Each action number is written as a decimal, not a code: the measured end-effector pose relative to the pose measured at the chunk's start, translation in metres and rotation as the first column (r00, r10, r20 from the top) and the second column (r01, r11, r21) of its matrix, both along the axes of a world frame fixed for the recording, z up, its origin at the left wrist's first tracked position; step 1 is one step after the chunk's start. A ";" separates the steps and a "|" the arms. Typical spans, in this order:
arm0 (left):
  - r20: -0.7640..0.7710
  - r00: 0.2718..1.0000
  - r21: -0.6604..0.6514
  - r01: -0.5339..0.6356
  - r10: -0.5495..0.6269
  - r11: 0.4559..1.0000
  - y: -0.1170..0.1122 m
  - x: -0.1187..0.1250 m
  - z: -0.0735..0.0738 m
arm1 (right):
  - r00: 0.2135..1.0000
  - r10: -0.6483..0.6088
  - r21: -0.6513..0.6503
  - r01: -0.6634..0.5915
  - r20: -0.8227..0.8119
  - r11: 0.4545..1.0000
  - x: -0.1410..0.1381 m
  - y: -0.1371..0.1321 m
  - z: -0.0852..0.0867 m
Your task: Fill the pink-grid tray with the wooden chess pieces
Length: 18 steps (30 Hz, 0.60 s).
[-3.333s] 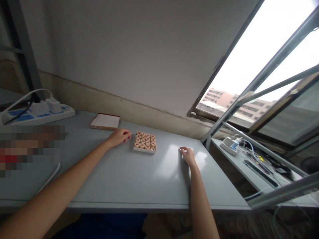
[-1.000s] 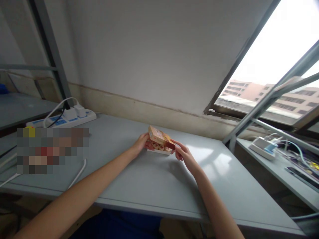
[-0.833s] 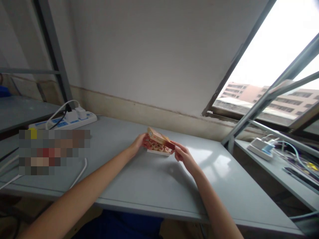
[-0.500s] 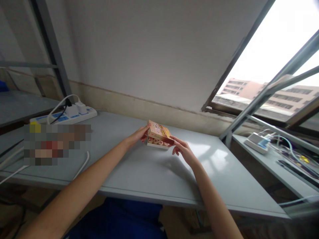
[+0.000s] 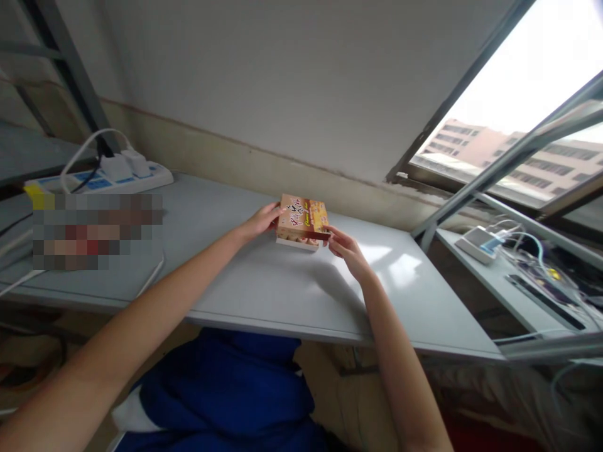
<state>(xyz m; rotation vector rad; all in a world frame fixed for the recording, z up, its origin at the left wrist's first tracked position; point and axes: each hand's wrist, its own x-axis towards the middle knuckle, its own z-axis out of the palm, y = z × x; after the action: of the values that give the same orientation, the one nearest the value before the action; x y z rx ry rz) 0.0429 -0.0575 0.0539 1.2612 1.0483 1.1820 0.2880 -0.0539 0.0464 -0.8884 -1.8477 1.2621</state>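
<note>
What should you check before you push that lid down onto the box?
1. The lid lined up over the white tray: ok.
2. The lid fully seated: not ok, the tray's front edge shows underneath.
3. The left hand gripping the lid's left side: ok.
4. The right hand holding the lid's right corner: ok.
5. The pieces lying flat inside: cannot tell, hidden by the lid.

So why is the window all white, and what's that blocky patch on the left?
Head view: daylight washes the window white and throws glare patches on the table; the blocky patch is pixelated over; the box lid looks slightly soft.
</note>
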 end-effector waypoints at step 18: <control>-0.437 0.890 0.109 -0.092 0.130 0.990 0.016 -0.012 -0.041 | 0.973 0.033 0.198 -0.079 0.228 0.977 -0.011 0.001 -0.013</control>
<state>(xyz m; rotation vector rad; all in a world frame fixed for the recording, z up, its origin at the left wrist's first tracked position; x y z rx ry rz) 0.0305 -0.0412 0.0133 1.6038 1.4316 1.0542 0.2774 -0.0533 0.0339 -0.8988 -2.1507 1.0131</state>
